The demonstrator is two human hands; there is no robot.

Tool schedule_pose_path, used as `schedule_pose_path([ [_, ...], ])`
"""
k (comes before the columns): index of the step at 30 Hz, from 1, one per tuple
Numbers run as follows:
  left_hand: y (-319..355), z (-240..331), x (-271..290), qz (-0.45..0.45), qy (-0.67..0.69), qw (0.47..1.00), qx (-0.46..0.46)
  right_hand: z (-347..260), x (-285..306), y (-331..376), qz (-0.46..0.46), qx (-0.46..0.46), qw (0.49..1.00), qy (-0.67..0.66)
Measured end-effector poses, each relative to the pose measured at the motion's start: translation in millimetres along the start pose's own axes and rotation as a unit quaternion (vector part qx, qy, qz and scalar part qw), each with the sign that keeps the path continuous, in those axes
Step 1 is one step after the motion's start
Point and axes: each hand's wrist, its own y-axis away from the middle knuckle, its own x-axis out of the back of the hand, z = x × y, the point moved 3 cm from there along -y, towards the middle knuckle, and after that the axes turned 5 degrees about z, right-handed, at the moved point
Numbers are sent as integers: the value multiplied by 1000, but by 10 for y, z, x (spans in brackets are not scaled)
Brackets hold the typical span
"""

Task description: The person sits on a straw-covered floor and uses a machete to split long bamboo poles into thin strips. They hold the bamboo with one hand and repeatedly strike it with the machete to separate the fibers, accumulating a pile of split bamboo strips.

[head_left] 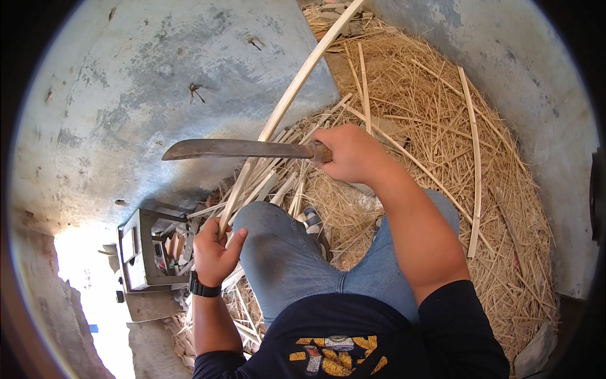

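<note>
A long machete [237,149] with a dark, curved blade is in my right hand [351,151], fingers wrapped round its wooden handle. The blade points left and crosses over a long pale strip of split wood or bamboo [303,71]; I cannot tell whether they touch. My left hand [216,251] grips the near end of that strip beside my left knee. From there the strip slants up to the far edge of the view. My left thumb is raised, and a dark watch [205,288] sits on that wrist.
Shavings and thin split strips [429,120] cover the floor ahead and to the right. A longer pale strip [474,164] lies on them at right. At left stands a small wooden frame [146,252] with scraps, near a bright opening. Worn plaster walls [145,82] enclose the spot.
</note>
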Motion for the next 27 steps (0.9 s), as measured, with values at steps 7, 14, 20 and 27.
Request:
schedule_pose_path([
  [7, 11, 22, -71, 16, 0, 999, -47, -236, -104, 4, -8, 72, 997, 26],
  [14, -24, -16, -33, 16, -1, 1000, -8, -73, 12, -9, 40, -28, 995, -86],
  [20, -12, 47, -74, 66, -35, 996, -54, -257, -6, 11, -11, 33, 998, 57],
  [27, -3, 34, 18, 74, -62, 995, -25, -49, 134, -10, 16, -104, 992, -65],
])
